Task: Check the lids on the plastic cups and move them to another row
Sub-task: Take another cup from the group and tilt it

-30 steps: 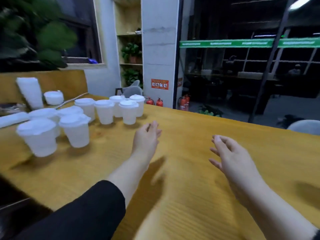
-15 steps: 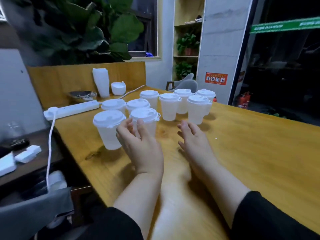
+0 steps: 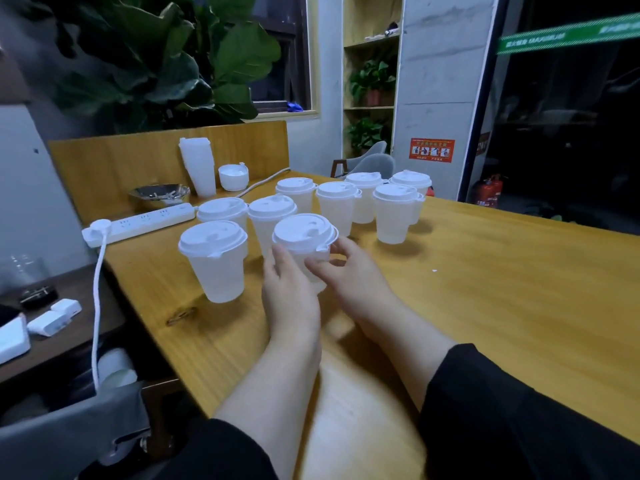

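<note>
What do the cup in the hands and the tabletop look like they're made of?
Held cup: apparently thin frosted plastic, since its wall is translucent; its lid looks like opaque white matte plastic. Table: wood or wood-look laminate, with visible yellow grain and a slight sheen.

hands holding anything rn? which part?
Both hands hold the nearest lidded cup: left hand wraps its left wall, right hand curls round its right side just under the lid rim.

cups [image 3: 349,209] grouped on table [image 3: 502,289] | power strip [image 3: 145,220] at left | bowl [image 3: 159,194] behind strip
</note>
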`<state>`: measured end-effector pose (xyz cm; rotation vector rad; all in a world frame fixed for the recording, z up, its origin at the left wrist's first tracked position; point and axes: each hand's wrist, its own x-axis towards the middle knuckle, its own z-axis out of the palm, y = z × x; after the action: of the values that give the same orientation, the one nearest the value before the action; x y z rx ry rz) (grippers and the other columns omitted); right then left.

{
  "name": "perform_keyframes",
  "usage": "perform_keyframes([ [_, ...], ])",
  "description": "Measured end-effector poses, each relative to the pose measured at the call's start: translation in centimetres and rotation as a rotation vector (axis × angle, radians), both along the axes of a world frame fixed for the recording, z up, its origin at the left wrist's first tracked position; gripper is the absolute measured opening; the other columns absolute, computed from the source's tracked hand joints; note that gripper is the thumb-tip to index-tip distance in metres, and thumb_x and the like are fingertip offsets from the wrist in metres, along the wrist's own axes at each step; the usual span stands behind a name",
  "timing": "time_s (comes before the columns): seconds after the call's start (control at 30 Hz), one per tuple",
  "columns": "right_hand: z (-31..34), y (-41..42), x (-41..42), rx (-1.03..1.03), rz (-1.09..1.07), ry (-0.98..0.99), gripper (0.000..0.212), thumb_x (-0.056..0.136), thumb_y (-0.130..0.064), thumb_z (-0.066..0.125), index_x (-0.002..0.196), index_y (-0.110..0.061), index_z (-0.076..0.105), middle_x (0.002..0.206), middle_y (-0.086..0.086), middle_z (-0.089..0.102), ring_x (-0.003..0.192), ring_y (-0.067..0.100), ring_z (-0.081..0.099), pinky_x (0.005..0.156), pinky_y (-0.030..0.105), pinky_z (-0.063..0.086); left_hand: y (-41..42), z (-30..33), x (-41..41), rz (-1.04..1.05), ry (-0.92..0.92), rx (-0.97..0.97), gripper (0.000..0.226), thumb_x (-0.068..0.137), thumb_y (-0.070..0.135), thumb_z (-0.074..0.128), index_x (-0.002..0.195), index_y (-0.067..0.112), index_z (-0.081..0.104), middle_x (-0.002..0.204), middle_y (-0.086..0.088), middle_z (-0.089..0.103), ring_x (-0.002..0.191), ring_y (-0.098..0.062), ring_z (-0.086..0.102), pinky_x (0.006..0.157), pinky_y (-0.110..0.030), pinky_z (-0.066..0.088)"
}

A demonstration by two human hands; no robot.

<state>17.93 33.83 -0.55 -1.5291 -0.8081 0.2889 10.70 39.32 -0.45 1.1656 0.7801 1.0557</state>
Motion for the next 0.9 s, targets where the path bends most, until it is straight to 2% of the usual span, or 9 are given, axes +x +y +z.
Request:
perform_keyframes([
  [0.07,0.1,-1.9,0.1,-0.014,-0.056,-0.008,0.054,0.073,-0.043,0.08,0.122,-0.023,0.066,0.124,0.003,0.067,0.109,0.016,0.069,0.094,0.035,0.057,-0.8,0.2,-0.2,-0.078,-0.014,-0.014,0.044,0.109,0.051,0.037,0.119,0.025,0.071,0.115,0.006,0.076,0.113,-0.018,0.069,0.103,-0.04,0.053],
  [0.17,0.9,-6.7,0.3,-0.044,-0.141,-0.021,0.055,0.083,-0.033,0.083,0.131,-0.022,0.058,0.13,-0.005,0.066,0.119,0.011,0.063,0.105,0.041,0.051,-3.4,1.6,-0.5,-0.252,-0.063,-0.042,0.042,0.111,0.043,0.037,0.094,0.024,0.071,0.084,0.017,0.078,0.099,-0.011,0.072,0.082,-0.028,0.054],
  [0.27,1.7,-13.5,0.6,-0.069,-0.279,-0.066,0.053,0.086,-0.028,0.081,0.131,-0.024,0.055,0.128,-0.009,0.066,0.118,0.007,0.063,0.102,0.034,0.051,-7.5,3.2,-0.2,-0.453,-0.008,0.051,0.039,0.11,0.043,0.042,0.098,0.023,0.073,0.091,0.012,0.079,0.099,-0.013,0.074,0.085,-0.032,0.057],
  [0.37,2.7,-21.6,-0.1,-0.09,-0.403,-0.113,0.055,0.085,-0.03,0.081,0.134,-0.03,0.055,0.123,-0.015,0.068,0.105,-0.005,0.065,0.084,0.014,0.052,-13.1,4.5,1.0,-0.645,0.067,0.191,0.039,0.106,0.049,0.049,0.097,0.019,0.073,0.091,0.003,0.079,0.094,-0.02,0.075,0.087,-0.041,0.06],
  [0.43,3.2,-27.4,-1.1,-0.107,-0.47,-0.115,0.055,0.085,-0.028,0.081,0.135,-0.031,0.056,0.122,-0.017,0.069,0.1,-0.01,0.065,0.077,0.01,0.051,-17.3,5.2,1.8,-0.768,0.123,0.281,0.042,0.101,0.055,0.054,0.095,0.018,0.071,0.09,0.0,0.078,0.094,-0.024,0.074,0.092,-0.05,0.059],
  [0.57,3.6,-37.2,-3.6,-0.137,-0.599,-0.072,0.056,0.083,-0.023,0.082,0.133,-0.03,0.057,0.122,-0.016,0.071,0.102,-0.004,0.068,0.082,0.017,0.056,-25.3,5.6,3.4,-0.972,0.159,0.347,0.036,0.098,0.055,0.06,0.096,0.019,0.068,0.082,0.0,0.077,0.083,-0.022,0.076,0.088,-0.049,0.062],
  [0.67,3.2,-42.2,-5.3,-0.179,-0.635,-0.04,0.058,0.081,-0.025,0.084,0.131,-0.033,0.057,0.124,-0.016,0.07,0.107,0.002,0.069,0.091,0.029,0.058,-29.9,5.4,3.7,-1.067,0.181,0.423,0.035,0.101,0.052,0.056,0.104,0.02,0.067,0.09,-0.003,0.075,0.075,-0.018,0.074,0.082,-0.047,0.063],
  [0.77,2.0,-45.0,-6.3,-0.226,-0.636,-0.035,0.058,0.081,-0.025,0.087,0.131,-0.035,0.057,0.127,-0.019,0.068,0.113,0.005,0.068,0.098,0.04,0.056,-32.8,4.3,3.8,-1.074,0.185,0.564,0.036,0.103,0.048,0.054,0.096,0.016,0.07,0.094,-0.013,0.073,0.08,-0.03,0.068,0.076,-0.053,0.061],
  [0.9,1.6,-46.8,-6.8,-0.252,-0.546,-0.039,0.061,0.084,-0.019,0.084,0.136,-0.033,0.055,0.13,-0.02,0.067,0.12,0.001,0.064,0.105,0.035,0.052,-33.5,2.8,3.6,-1.079,0.076,0.665,0.038,0.094,0.053,0.051,0.088,0.022,0.072,0.089,-0.01,0.07,0.089,-0.031,0.063,0.083,-0.057,0.056],
])
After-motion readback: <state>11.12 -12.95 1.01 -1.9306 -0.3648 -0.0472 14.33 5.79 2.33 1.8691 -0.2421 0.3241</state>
